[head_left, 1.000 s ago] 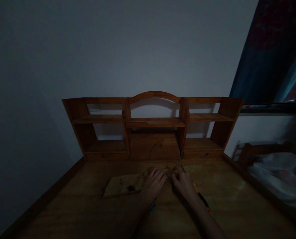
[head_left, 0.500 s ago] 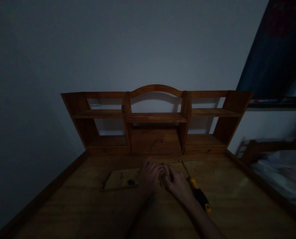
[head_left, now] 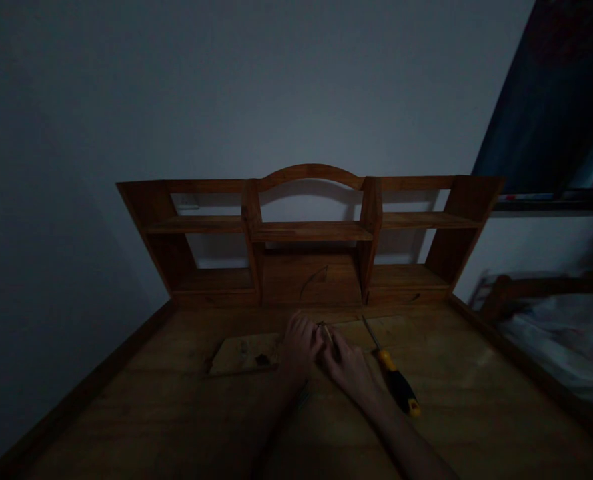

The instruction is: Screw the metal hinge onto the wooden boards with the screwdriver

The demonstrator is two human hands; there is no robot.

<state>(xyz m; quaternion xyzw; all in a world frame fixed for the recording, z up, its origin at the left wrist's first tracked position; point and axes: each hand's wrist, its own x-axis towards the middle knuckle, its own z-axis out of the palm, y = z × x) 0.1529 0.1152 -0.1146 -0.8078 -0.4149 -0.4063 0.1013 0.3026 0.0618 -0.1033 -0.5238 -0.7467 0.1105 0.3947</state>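
Note:
In the dim head view my two hands meet near the middle of the wooden desk. My right hand (head_left: 345, 363) is closed on a small light-coloured wooden piece (head_left: 328, 334), held tilted up between thumb and fingers. My left hand (head_left: 299, 343) has its fingers bent in against the same spot; what they grip is hidden and too dark to make out. A tiny dark part (head_left: 321, 325) shows at the fingertips. Beside my right hand lies a screwdriver (head_left: 396, 380) with a yellow and black handle, its shaft pointing away from me.
A pale board (head_left: 231, 353) with dark marks lies left of my hands. A small metallic item (head_left: 303, 396) rests near my left wrist. The wooden shelf unit (head_left: 311, 231) stands at the desk's back against the wall. Raised rims (head_left: 526, 367) border the desk's sides.
My hands have drawn slightly closer together, and the wooden piece has tilted and shifted a little to the left. The whole view has moved slightly; the screwdriver stays on the desk.

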